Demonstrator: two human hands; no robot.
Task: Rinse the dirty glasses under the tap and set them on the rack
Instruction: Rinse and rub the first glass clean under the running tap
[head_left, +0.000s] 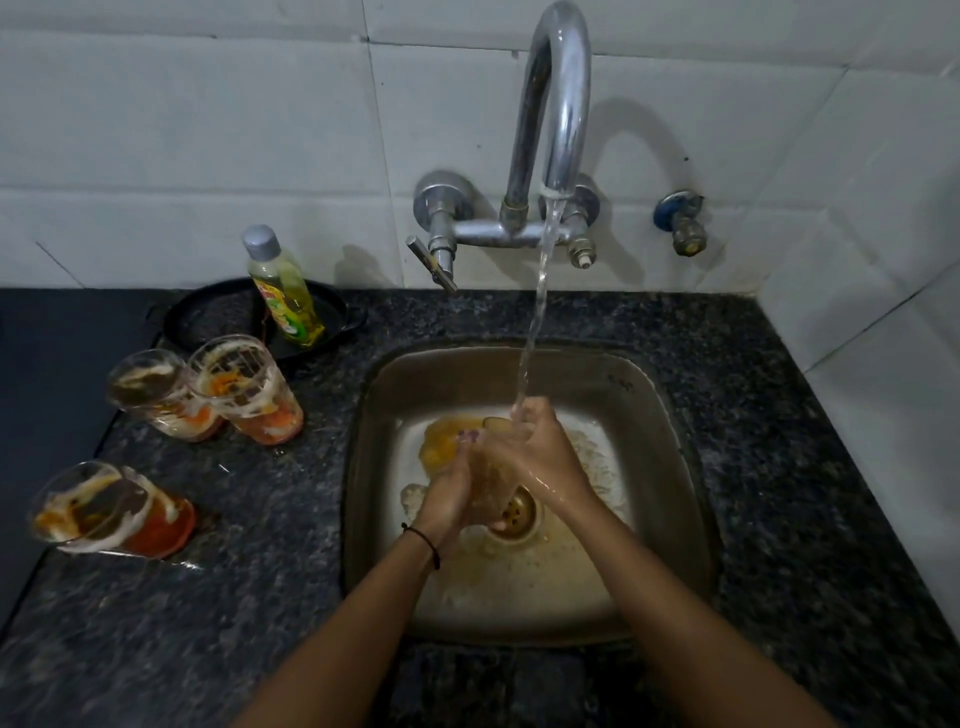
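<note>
Nearest to me, both forearms reach out over the dark speckled granite counter (260, 597) into the square stainless-steel sink (374, 467), whose floor is awash with yellow-brown water around the brass drain strainer (521, 512). A thin black thread band (423, 540) circles the left wrist. Over the drain, my left grip (452, 493) curls round the left side of a clear drinking glass (492, 480), and my right grip (535, 452) wraps it from the right. So both grips hold that one glass, and its rim is tipped up into the stream of water (535, 322). On the counter left of the sink sits a dirty glass with an orange base and pale streaks (111, 506). Farther back a pair of similar smeared glasses (208, 392) sit touching each other. Behind them a yellow dish-soap bottle with a grey cap (283, 288) stands in a round black pan (208, 317). At the back the curved chrome tap (556, 104) runs from the white tiled wall (208, 130), and a blue-handled valve (678, 213) is mounted to its right.
</note>
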